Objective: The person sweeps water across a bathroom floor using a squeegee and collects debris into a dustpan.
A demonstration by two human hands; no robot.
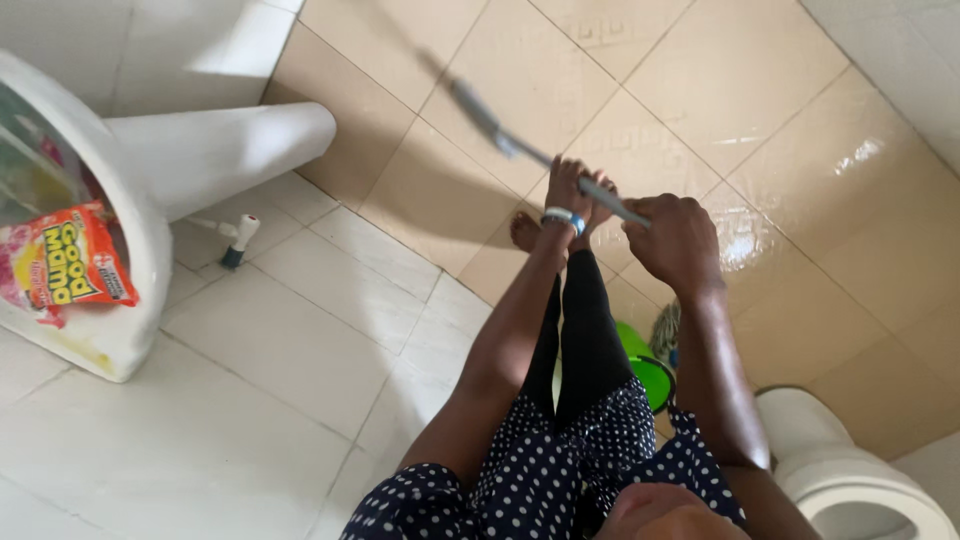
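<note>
Mop handle (500, 135): grey pole, blurred, running from the far left down to the right through both hands, slanted above the floor. Left hand (572, 195): closed around the pole, a pale bracelet (562, 216) at the wrist. Right hand (675, 240): fisted around the pole's near end, just right of the left hand, the two nearly touching. Mop head (664, 330): what appears to be a stringy tuft below the right forearm, mostly hidden, beside a green bucket (648, 372) standing behind the person's legs. Floor (780, 130): beige tiles with a wet sheen on the right, white tiles on the left. Pedestal basin (150, 200): white, far left, holding a red and yellow packet (75, 258). Toilet (850, 480): white, near right corner.
</note>
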